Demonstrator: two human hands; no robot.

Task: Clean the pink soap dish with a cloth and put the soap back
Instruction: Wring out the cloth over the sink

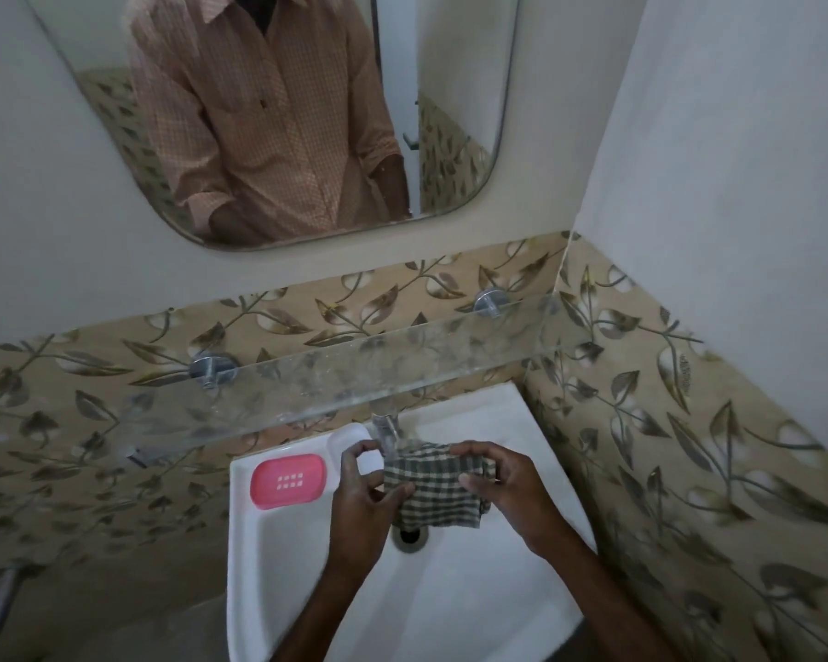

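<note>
The pink soap dish (289,480) lies on the back left ledge of the white sink (278,590), with nothing in it and its drain holes showing. A white bar of soap (349,438) rests on the ledge just right of the dish, behind my left hand. Over the basin, both hands hold a green-and-white checked cloth (433,489). My left hand (362,494) pinches its left edge. My right hand (500,484) grips its top right corner. The cloth hangs above the drain (409,537).
A metal tap (387,430) stands at the back of the sink, partly behind a glass shelf (354,379) fixed to the leaf-patterned tiles. A mirror (278,112) above reflects a person in a checked shirt. The right wall stands close to the sink.
</note>
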